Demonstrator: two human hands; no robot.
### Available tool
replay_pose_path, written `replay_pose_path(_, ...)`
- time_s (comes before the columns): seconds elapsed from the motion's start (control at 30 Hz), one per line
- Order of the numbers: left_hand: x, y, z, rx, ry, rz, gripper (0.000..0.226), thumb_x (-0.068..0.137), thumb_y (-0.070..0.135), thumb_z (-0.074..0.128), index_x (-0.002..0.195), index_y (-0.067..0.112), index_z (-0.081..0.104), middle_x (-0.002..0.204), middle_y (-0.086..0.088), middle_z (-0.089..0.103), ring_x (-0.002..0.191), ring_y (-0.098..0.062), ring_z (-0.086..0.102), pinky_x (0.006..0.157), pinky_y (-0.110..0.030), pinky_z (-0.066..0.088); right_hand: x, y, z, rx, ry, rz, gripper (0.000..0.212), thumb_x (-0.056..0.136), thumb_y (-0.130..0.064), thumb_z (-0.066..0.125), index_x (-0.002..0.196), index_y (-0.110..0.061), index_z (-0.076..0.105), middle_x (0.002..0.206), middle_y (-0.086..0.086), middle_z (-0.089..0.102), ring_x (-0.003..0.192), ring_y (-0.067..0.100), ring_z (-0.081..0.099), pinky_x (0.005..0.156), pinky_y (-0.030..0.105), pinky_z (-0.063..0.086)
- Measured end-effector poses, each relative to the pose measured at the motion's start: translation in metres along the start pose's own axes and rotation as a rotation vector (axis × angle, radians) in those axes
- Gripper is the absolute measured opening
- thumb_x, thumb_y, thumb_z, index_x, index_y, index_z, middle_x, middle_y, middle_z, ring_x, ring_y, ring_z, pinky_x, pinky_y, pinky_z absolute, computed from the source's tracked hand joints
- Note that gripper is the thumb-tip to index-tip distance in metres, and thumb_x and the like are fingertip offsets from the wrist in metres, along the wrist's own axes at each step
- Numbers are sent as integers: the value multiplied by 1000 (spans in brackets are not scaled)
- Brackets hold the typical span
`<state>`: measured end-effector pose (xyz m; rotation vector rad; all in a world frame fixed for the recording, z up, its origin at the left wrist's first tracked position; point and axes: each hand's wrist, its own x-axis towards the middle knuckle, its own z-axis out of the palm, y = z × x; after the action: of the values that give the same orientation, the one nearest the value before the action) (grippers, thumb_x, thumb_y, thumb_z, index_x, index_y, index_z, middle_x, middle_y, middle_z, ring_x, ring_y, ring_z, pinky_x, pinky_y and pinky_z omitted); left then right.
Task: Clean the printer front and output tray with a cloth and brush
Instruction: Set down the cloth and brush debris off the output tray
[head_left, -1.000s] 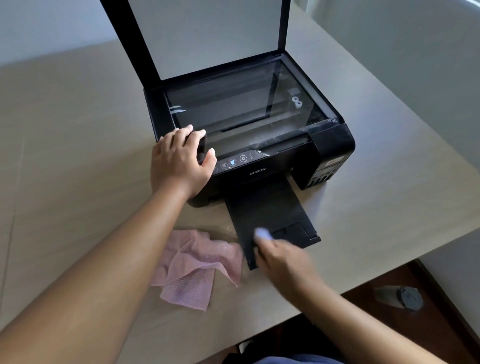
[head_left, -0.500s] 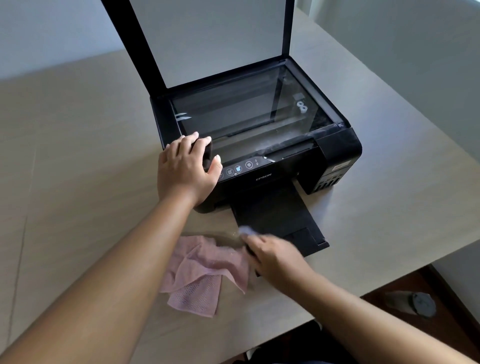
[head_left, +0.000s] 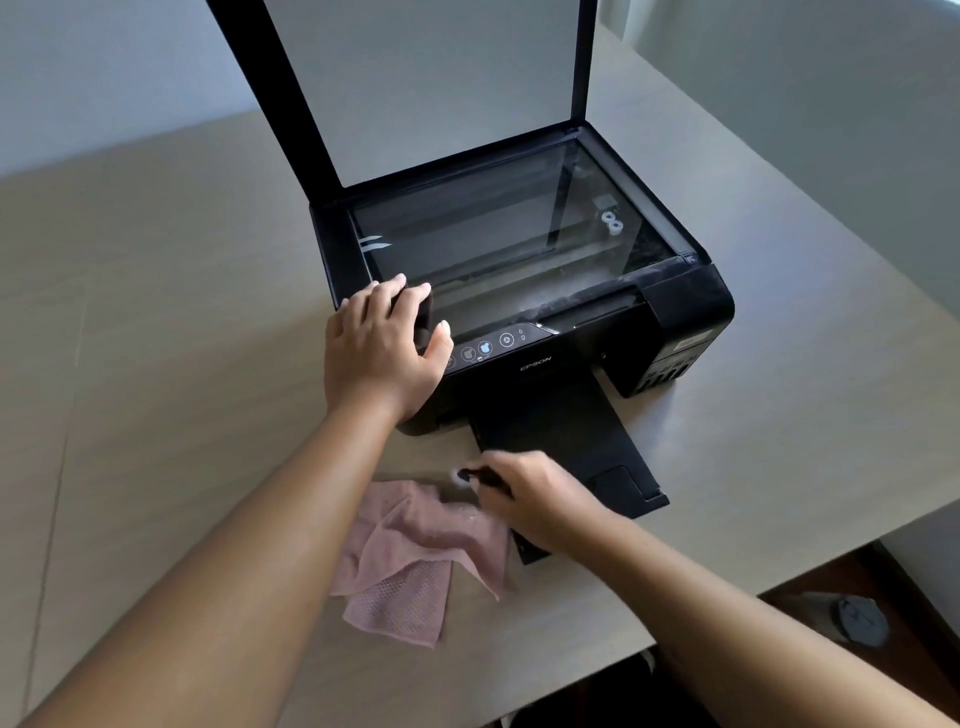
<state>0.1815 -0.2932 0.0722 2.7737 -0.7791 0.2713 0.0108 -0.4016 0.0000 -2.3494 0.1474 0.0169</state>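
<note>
One hand (head_left: 540, 493) around brush (head_left: 475, 475)

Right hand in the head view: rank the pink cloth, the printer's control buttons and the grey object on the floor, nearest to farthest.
From the right hand:
1. Pink cloth, just left, beside it.
2. Control buttons, above, on the printer's front.
3. Grey object, far right, on the floor below the table.

Soft daylight, dim-ish; glare on scanner glass (head_left: 498, 228), right hand (head_left: 535, 499) motion-blurred, wide-angle edge warp.

Black printer (head_left: 566, 358) w/ white-lined lid (head_left: 431, 78), pink mesh cloth (head_left: 415, 561), beige table (head_left: 156, 312)
</note>
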Motion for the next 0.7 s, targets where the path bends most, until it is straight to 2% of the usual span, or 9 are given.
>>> replay_pose_path(0.1,0,0,0,0,-4,3,60,84,57,32,133,30,50,146,1,45,136,-23,36,113,-44,26,14,25,-25,444,322,417,16,93,-22,57,105,-23,66,64,-4,66,55,4,58,57,27,43)
replay_pose_path(0.17,0,-1,0,-2,-1,5,59,84,56,34,133,30,51,146,1,45,136,-23,36,113,-43,26,12,44,-44,396,609,588,26,94,-22,55,118,-21,63,84,1,70,77,12,65,69,26,43)
replay_pose_path(0.27,1,-2,0,-5,2,9,58,84,56,35,133,30,51,146,1,45,136,-23,36,112,-43,26,9,49,-44,-118,457,442,42,90,-17,56,132,-18,54,114,10,66,100,32,62,77,32,46)
replay_pose_path(0.33,0,-2,0,-1,1,8,58,84,56,35,133,30,51,146,1,45,135,-23,36,112,-42,26,10,30,-24,-279,248,187,43,86,-21,57,129,-18,55,107,14,69,93,35,64,69,36,50)
replay_pose_path(0.4,0,-2,0,-1,2,6,59,84,57,34,133,30,51,146,1,45,135,-23,36,112,-41,26,10,5,-5,-139,50,-4,35,86,-25,57,120,-23,62,97,4,71,79,23,67,60,33,50)
replay_pose_path(0.47,0,-2,0,-1,2,7,60,83,57,33,133,30,51,146,1,45,135,-23,36,112,-42,26,9,1,-4,118,-53,45,25,90,-26,58,113,-22,67,88,-5,70,69,10,64,59,28,51)
replay_pose_path(0.6,0,-2,1,-4,1,8,59,84,57,34,133,30,51,146,1,45,136,-23,35,113,-43,25,10,42,-43,456,558,562,22,93,-21,58,111,-13,68,74,-4,67,70,16,62,65,25,42)
replay_pose_path(0.63,0,-2,1,-1,2,7,59,84,57,34,133,30,51,146,1,45,136,-23,35,113,-43,25,8,50,-53,410,667,637,26,94,-22,56,117,-13,65,84,-1,67,78,20,63,69,25,41)
replay_pose_path(0.7,0,-3,1,-1,6,5,58,84,57,35,133,30,51,146,1,45,136,-23,36,112,-42,26,7,60,-57,34,607,606,35,94,-19,54,129,-14,58,103,9,65,93,31,62,73,30,45)
